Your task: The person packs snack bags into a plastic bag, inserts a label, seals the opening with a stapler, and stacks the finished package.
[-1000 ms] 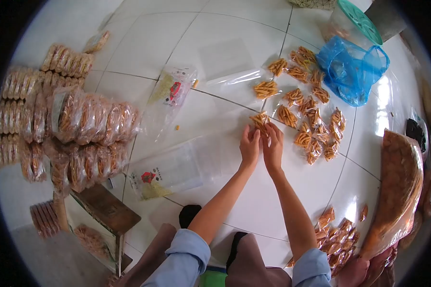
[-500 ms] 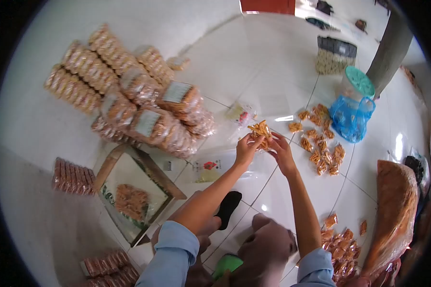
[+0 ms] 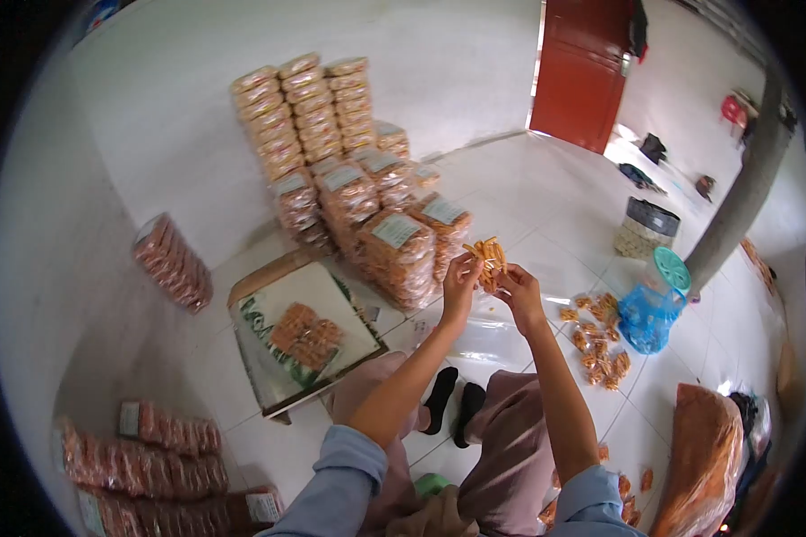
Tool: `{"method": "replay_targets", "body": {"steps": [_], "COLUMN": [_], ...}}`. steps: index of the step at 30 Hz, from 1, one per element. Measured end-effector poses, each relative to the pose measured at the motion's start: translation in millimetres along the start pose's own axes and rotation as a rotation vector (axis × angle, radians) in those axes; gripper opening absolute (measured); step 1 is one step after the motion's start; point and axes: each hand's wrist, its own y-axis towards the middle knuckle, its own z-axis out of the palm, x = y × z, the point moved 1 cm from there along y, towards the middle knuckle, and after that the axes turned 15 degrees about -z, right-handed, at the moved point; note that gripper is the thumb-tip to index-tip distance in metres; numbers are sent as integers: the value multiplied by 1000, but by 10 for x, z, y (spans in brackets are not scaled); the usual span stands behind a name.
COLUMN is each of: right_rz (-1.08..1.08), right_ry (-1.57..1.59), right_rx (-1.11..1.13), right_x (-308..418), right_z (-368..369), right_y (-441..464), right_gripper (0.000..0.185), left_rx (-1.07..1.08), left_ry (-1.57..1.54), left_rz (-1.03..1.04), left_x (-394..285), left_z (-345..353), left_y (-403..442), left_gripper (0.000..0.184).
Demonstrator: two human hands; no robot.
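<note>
Both hands are raised in front of me around a small clear packet of yellow-orange stick snacks (image 3: pixel 487 254), whose sticks show at the top. My left hand (image 3: pixel 459 279) is closed on its left side, fingertips pinching it. From the right, my right hand (image 3: pixel 518 294) grips its lower edge with thumb and fingers. Whether the packet's mouth is sealed cannot be made out. Below the hands, a clear plastic bag (image 3: pixel 485 338) lies flat on the tiles. Right of them, several small snack packets (image 3: pixel 600 345) are scattered on the floor.
Tall stacks of bagged snacks (image 3: pixel 394 246) stand against the wall. A low wood-edged board (image 3: pixel 269 300) bears snack packs at left. At right are a blue plastic bag (image 3: pixel 647 315), a green-lidded tub (image 3: pixel 673 268), a pillar (image 3: pixel 734 192) and a large orange-brown sack (image 3: pixel 697 452).
My view has tilted upward, bringing more of the wall and the red door into sight. Both hands keep hold of the snack packet, with little change in their grip.
</note>
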Motion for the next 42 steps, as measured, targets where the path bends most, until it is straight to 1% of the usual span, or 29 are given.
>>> {"method": "replay_targets", "body": {"steps": [2,4,8,10,12,14,15,16,18,19,21,22,24,25,26,27,28,29,30,31,32,33,34,35,36,37,39,40,42], "right_rz": [11,40,104,167,222,249,196,193,220,164,252,282,381,419,438,322,202,137,147,18,-110,-98,-174,-253,-246,-256,-264,-286,-312], "right_ry": [95,193,142,218,226,302,314,229,65,136,39,17,-209,-183,-203,-340,-470,-496,-503,-580,-653,-656,-657,-656,-654,-649,-639,-642,-646], "right_rx": [19,51,160,133,167,65,48,-2,-112,-151,-241,-240,-272,-244,-252,-103,51,82,80,185,292,294,320,347,351,360,372,398,427], "right_x": [-90,-207,-680,-882,-1084,-1404,-1632,-1930,-2242,-2425,-2564,-2627,-2716,-2638,-2589,-2554,-2554,-2575,-2575,-2523,-2479,-2460,-2436,-2434,-2453,-2468,-2483,-2478,-2463], "right_z": [291,565,1032,1266,1459,1618,1655,1649,1618,1606,1609,1613,1541,1551,1536,1528,1532,1544,1539,1553,1573,1587,1611,1640,1663,1690,1759,1789,1806], "right_y": [-84,-124,-254,-331,-432,-556,-644,-753,-1016,-1164,-1448,-1569,-1837,-1906,-1933,-1927,-1907,-1873,-1819,-1755,-1703,-1668,-1634,-1604,-1586,-1563,-1518,-1500,-1491], "right_gripper": [24,22,22,21,21,18,16,18,20,22,25,25,27,30,30,31,33,34,34,35,36,36,38,40,40,41,42,42,43], "left_rx": [-19,-111,-288,-334,-450,-652,-664,-672,-862,-878,-827,-835,-887,-877,-923,-966,-957,-1073,-1190,-1186,-1208,-1229,-1229,-1231,-1231,-1236,-1114,-1119,-1002], "left_ry": [-145,-144,-18,61,94,154,164,171,388,382,545,536,943,936,963,987,984,970,954,954,935,916,918,891,862,865,645,646,423], "left_rz": [8,13,60,-52,-44,145,113,84,-44,-35,-230,-266,-186,-228,-83,70,53,-75,-202,-212,-348,-486,-497,-350,-202,-206,152,150,212], "left_x": [-15,-118,-95,-146,-33,231,350,457,667,724,874,936,1103,1220,1290,1339,1341,1344,1301,1188,1052,1032,1115,1179,1192,1217,1167,1118,1074], "left_z": [-221,-461,-1137,-1471,-1885,-2413,-2658,-2892,-3255,-3349,-3467,-3434,-3318,-3292,-3271,-3250,-3189,-3127,-3064,-2967,-2859,-2833,-2904,-2991,-3040,-3074,-3097,-3088,-3073], "left_y": [-32,-114,-290,-503,-692,-776,-868,-969,-1178,-1285,-1431,-1484,-1517,-1487,-1397,-1290,-1189,-1102,-1032,-968,-929,-911,-896,-879,-880,-876,-876,-895,-907], "left_gripper": [41,41,44,45,47,42,41,40,48,48,71,71,94,94,98,102,102,99,95,95,88,81,81,70,59,59,47,47,47]}}
